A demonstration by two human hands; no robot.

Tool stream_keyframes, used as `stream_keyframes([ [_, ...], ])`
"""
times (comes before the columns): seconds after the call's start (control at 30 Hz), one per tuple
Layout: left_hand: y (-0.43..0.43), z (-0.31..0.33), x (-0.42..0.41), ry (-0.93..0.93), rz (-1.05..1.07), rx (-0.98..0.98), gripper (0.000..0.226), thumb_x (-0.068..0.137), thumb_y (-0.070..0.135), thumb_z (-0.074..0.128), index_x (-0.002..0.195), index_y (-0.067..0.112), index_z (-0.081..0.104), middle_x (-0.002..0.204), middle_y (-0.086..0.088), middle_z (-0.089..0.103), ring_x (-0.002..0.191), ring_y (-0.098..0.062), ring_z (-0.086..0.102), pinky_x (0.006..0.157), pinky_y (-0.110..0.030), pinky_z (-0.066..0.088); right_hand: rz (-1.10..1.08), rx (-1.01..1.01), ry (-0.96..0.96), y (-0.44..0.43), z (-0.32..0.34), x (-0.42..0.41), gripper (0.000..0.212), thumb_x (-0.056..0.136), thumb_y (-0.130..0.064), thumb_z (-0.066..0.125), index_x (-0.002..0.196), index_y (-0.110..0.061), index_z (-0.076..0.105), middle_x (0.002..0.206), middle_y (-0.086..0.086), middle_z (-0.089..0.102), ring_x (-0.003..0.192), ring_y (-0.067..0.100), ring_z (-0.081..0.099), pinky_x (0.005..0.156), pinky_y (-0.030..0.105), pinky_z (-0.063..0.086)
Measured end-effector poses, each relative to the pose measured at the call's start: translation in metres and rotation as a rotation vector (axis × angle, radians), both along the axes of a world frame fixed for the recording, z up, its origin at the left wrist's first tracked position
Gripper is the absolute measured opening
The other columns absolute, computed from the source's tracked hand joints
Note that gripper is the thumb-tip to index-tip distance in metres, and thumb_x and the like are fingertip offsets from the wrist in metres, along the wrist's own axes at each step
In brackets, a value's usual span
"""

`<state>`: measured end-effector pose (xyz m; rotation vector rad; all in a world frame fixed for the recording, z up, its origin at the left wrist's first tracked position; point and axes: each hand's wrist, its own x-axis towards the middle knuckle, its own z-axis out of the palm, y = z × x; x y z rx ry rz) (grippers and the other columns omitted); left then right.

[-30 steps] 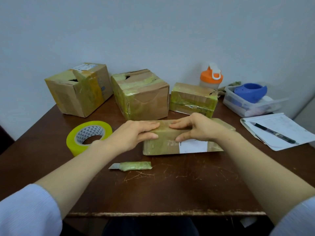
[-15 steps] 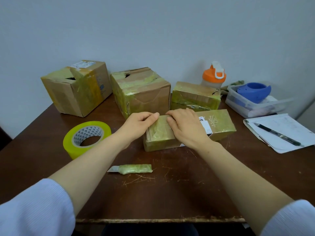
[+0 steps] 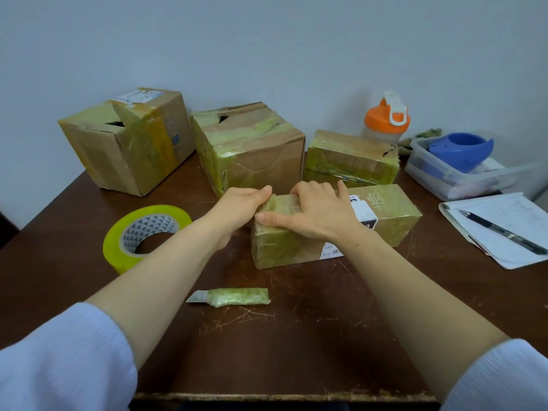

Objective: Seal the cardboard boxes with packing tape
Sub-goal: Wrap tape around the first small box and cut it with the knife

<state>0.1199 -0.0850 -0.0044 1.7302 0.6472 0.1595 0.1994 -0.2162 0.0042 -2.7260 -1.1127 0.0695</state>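
head view: the person is working on the long box [image 3: 385, 215], which is lying near the middle of the table [image 3: 296, 336], in front of three back boxes [image 3: 252, 155] by the wall. the left hand [image 3: 240, 209] is pressing straight fingers against the box's left end. the right hand [image 3: 314, 215] is lying on top, fingers spread, thumb along the near edge. neither is gripping anything.

judgement: tape [image 3: 272, 247] is being smoothed round the end corner. to do it well, rub from the middle outward and fold tight at the edges, with the right hand pinning the box against sliding.

the roll [image 3: 118, 247] and knife [image 3: 234, 296] are lying near, untouched.

containers: the clear bin [image 3: 430, 176] is holding a blue scoop-like piece [image 3: 462, 148] and some blurred items. all boxes are closed, contents hidden; two back boxes are showing gaps on top.
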Motion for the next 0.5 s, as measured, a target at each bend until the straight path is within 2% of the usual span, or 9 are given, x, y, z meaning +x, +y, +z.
stream_keyframes([
  [0.1, 0.0009, -0.0018, 0.0009, -0.017, 0.009, -0.004, 0.026, 0.091, 0.04, 0.058, 0.078, 0.022, 0.071, 0.081, 0.005, 0.07, 0.086, -0.011, 0.064, 0.069, -0.023, 0.046, -0.014, 0.054, 0.021, 0.0029, -0.0006, 0.0034, 0.074, 0.076, -0.08, 0.036, 0.115, -0.02, 0.055, 0.122, 0.001, 0.057, 0.123, 0.025, 0.043, 0.114, 0.05, 0.01],
  [0.17, 0.0021, -0.0026, 0.0014, -0.019, 0.01, -0.017, 0.028, 0.09, 0.041, 0.059, 0.073, 0.023, 0.071, 0.072, 0.009, 0.071, 0.081, -0.007, 0.064, 0.064, -0.021, 0.045, -0.009, 0.07, 0.021, 0.0037, -0.0021, 0.0055, 0.065, 0.081, -0.074, 0.036, 0.114, -0.021, 0.056, 0.121, 0.001, 0.058, 0.122, 0.025, 0.044, 0.114, 0.047, 0.012],
  [0.27, 0.0049, -0.0023, 0.0023, 0.01, 0.003, -0.059, 0.028, 0.089, 0.046, 0.058, 0.078, 0.026, 0.073, 0.076, 0.013, 0.072, 0.083, -0.005, 0.063, 0.069, -0.025, 0.046, -0.016, 0.093, -0.014, 0.0041, -0.0053, 0.0052, 0.051, 0.09, -0.061, 0.033, 0.111, -0.021, 0.058, 0.119, 0.001, 0.059, 0.12, 0.025, 0.045, 0.114, 0.045, 0.012],
  [0.33, 0.0062, -0.0016, 0.0019, 0.063, -0.002, -0.079, 0.03, 0.087, 0.055, 0.054, 0.088, 0.031, 0.072, 0.092, 0.014, 0.068, 0.092, -0.009, 0.059, 0.082, -0.033, 0.045, -0.019, 0.121, -0.05, 0.004, -0.0079, 0.0044, 0.047, 0.095, -0.053, 0.029, 0.11, -0.02, 0.059, 0.117, 0.002, 0.061, 0.12, 0.026, 0.047, 0.115, 0.045, 0.013],
  [0.37, 0.0064, -0.0015, 0.002, 0.087, -0.005, -0.081, 0.034, 0.086, 0.058, 0.053, 0.097, 0.031, 0.071, 0.104, 0.011, 0.066, 0.1, -0.012, 0.058, 0.091, -0.038, 0.044, -0.02, 0.125, -0.052, 0.0035, -0.0082, 0.0031, 0.052, 0.093, -0.056, 0.027, 0.11, -0.019, 0.059, 0.117, 0.002, 0.061, 0.12, 0.027, 0.047, 0.115, 0.046, 0.013],
  [0.4, 0.0064, -0.0018, 0.0024, 0.099, 0.0, -0.077, 0.038, 0.086, 0.058, 0.053, 0.104, 0.03, 0.07, 0.112, 0.008, 0.064, 0.105, -0.015, 0.057, 0.095, -0.041, 0.043, -0.022, 0.11, -0.038, 0.0031, -0.0075, 0.0013, 0.065, 0.087, -0.068, 0.024, 0.11, -0.018, 0.059, 0.117, 0.002, 0.06, 0.12, 0.027, 0.047, 0.115, 0.047, 0.014],
  [0.47, 0.0055, -0.0012, 0.0024, 0.101, 0.022, -0.071, 0.038, 0.088, 0.053, 0.053, 0.113, 0.027, 0.067, 0.116, 0.004, 0.065, 0.104, -0.016, 0.059, 0.089, -0.039, 0.046, -0.004, 0.042, -0.034, 0.0028, -0.0056, -0.0012, 0.099, 0.062, -0.093, 0.015, 0.111, -0.018, 0.057, 0.12, 0.003, 0.059, 0.122, 0.028, 0.045, 0.113, 0.05, 0.016],
  [0.5, 0.0052, -0.0007, 0.0026, 0.103, 0.027, -0.08, 0.038, 0.089, 0.051, 0.053, 0.114, 0.026, 0.066, 0.114, 0.003, 0.066, 0.101, -0.017, 0.061, 0.087, -0.038, 0.048, 0.006, 0.012, -0.049, 0.0028, -0.0045, -0.0013, 0.106, 0.055, -0.097, 0.014, 0.111, -0.018, 0.056, 0.121, 0.004, 0.058, 0.122, 0.028, 0.045, 0.112, 0.051, 0.018],
])
